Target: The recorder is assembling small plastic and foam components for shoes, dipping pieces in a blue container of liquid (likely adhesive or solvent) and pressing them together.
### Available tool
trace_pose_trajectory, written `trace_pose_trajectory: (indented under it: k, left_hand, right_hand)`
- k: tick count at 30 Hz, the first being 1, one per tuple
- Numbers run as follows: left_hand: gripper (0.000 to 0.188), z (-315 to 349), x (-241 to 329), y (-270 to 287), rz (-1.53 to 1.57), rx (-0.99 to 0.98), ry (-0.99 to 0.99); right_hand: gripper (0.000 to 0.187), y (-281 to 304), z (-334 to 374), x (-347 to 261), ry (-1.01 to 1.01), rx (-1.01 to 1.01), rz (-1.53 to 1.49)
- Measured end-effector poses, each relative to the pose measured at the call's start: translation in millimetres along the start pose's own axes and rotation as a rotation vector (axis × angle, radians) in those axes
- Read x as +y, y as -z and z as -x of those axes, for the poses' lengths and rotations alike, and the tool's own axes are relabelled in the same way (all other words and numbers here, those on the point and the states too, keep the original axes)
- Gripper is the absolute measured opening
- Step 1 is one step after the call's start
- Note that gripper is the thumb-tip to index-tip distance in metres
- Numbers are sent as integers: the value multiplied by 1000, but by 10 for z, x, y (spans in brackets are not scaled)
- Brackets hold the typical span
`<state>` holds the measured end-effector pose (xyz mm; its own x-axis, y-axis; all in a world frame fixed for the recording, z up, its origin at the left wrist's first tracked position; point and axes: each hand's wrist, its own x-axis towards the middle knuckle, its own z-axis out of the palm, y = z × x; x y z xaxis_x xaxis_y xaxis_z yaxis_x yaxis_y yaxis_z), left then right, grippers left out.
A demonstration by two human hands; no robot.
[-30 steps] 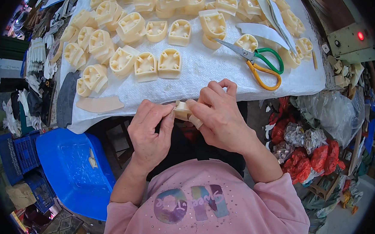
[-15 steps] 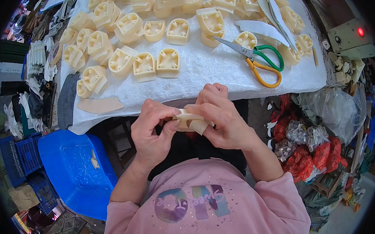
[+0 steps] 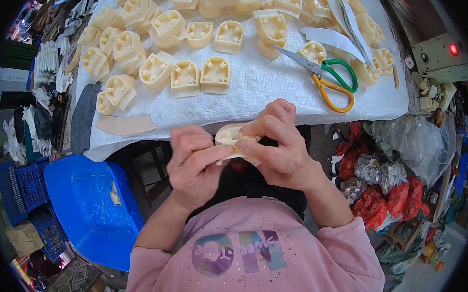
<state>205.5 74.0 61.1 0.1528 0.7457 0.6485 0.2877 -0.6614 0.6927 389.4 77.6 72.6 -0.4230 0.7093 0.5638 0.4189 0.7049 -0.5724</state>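
Between my hands, just off the table's front edge, is a cream D-shaped shoe heel (image 3: 226, 133) with its hollow side tilted up. My left hand (image 3: 190, 162) pinches it from the left, fingers curled. The fingers of my right hand (image 3: 284, 149) close on its right side, with the thumb pressing across the front. A thin cream strip (image 3: 248, 158) curves along the heel's near side, partly covered by my fingers. On the white-covered table (image 3: 164, 108) stand several similar heels (image 3: 215, 75). A flat beige strip (image 3: 126, 124) lies at the table's front left.
Scissors (image 3: 324, 76) with green and orange handles lie spread on the table, beside pale curved sheets (image 3: 331, 40). A blue plastic tub (image 3: 87, 228) stands at lower left. Red and clear bags (image 3: 372, 205) are piled on the right. A box with a red light (image 3: 443, 57) sits at far right.
The heel has turned so that its hollow side shows more. My right thumb has come over its front, and my left fingers have shifted along its side. The view has moved slightly.
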Motion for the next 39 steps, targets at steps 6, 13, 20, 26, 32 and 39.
trace_pose_trajectory:
  k: [6, 13, 20, 26, 32, 39]
  left_hand:
    - [34, -6, -91, 168, -146, 63, -43]
    - [17, -23, 89, 110, 86, 76, -14]
    - [28, 25, 105, 83, 72, -121, -93]
    - [28, -42, 143, 13, -236, -197, -224]
    - [21, -101, 205, -53, -332, -245, -234]
    - [19, -156, 178, -36, -324, -284, -230]
  right_hand:
    - [24, 119, -204, -295, -32, 117, 85]
    - [22, -200, 271, -252, -965, 267, -1140]
    - [24, -196, 241, -276, -845, 540, -1296]
    - [26, -138, 218, -348, -967, 457, -1146]
    - [25, -148, 167, -351, -961, 366, -1056]
    - [29, -62, 109, -236, -1009, 335, -1261]
